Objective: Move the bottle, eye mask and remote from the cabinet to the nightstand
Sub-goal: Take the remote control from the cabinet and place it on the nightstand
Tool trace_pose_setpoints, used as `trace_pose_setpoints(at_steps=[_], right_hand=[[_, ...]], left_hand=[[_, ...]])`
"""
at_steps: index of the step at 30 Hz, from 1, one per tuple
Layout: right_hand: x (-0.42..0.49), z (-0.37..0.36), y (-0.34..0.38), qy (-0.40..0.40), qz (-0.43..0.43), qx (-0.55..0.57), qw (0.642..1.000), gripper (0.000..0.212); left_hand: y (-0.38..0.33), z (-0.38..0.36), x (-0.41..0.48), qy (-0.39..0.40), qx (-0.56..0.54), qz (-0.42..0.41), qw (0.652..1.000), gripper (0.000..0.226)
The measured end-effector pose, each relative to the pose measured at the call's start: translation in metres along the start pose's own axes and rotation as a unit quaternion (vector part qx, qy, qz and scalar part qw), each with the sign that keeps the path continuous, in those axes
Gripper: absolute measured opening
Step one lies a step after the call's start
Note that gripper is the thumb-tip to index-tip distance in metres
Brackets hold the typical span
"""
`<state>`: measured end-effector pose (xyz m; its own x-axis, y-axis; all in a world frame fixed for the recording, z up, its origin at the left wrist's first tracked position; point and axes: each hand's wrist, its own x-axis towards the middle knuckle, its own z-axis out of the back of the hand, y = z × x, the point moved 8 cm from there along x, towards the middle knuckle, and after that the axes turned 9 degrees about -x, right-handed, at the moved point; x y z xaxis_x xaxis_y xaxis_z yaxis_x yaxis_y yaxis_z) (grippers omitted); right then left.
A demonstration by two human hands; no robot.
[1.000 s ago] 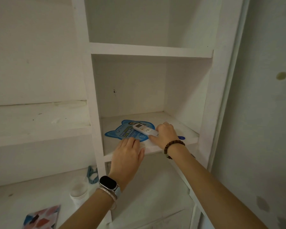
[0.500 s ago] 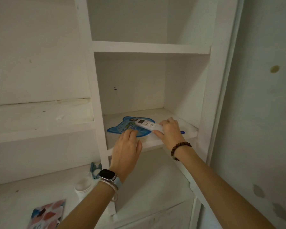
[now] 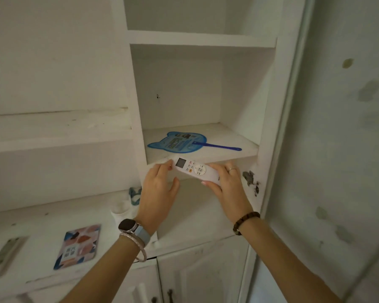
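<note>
White cabinet (image 3: 269, 106) shelving fills the view, paint chipped off the upright at 3 o'clock of the hands. On the open shelf (image 3: 234, 138) lies a blue cat-shaped fan (image 3: 177, 143), its handle pointing to 3 o'clock. Just in front of that shelf's edge, at 6 o'clock of the fan, the white remote (image 3: 195, 169) is held in the air, buttons up, its display end toward 10 o'clock. The right hand (image 3: 230, 189) grips its lower end, thumb under the near side and fingers wrapped over the far side. The left hand (image 3: 160, 191) is loosely spread, fingertips touching the display end, thumb apart beneath it.

On the lower table (image 3: 37, 226), at 8 o'clock of the left hand, a white cup-like container (image 3: 119, 209) is half hidden by the wrist and blurred; whether it is the bottle I cannot tell. A teal object (image 3: 134, 194) behind it is mostly covered, too. A patterned card (image 3: 78, 246) lies at 7 o'clock. Cabinet doors are cut off along the bottom edge.
</note>
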<state>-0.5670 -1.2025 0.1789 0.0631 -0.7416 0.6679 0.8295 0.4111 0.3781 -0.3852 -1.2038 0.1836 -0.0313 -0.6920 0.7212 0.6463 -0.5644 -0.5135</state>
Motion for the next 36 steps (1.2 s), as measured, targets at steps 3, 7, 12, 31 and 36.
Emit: trace_pose_setpoints(at_steps=[3, 7, 12, 31, 36], right_hand=[[-0.017, -0.002, 0.009, 0.020, 0.011, 0.008, 1.000, 0.044], [-0.039, -0.007, 0.021, 0.054, 0.028, 0.042, 0.997, 0.045], [-0.072, -0.030, 0.045, 0.137, 0.068, 0.084, 0.985, 0.049], [-0.265, -0.109, 0.291, 0.343, 0.348, 0.200, 0.849, 0.045], [-0.346, -0.100, 0.370, 0.370, 0.391, 0.243, 0.807, 0.044]], left_hand=[[-0.003, 0.010, -0.023, -0.012, -0.007, 0.028, 1.000, 0.047], [-0.008, 0.028, -0.057, -0.019, -0.014, 0.044, 0.999, 0.048], [-0.012, 0.064, -0.113, -0.027, 0.015, 0.079, 0.996, 0.051], [-0.008, 0.282, -0.401, -0.105, 0.192, 0.354, 0.909, 0.043], [-0.048, 0.348, -0.496, -0.197, 0.203, 0.411, 0.866, 0.042]])
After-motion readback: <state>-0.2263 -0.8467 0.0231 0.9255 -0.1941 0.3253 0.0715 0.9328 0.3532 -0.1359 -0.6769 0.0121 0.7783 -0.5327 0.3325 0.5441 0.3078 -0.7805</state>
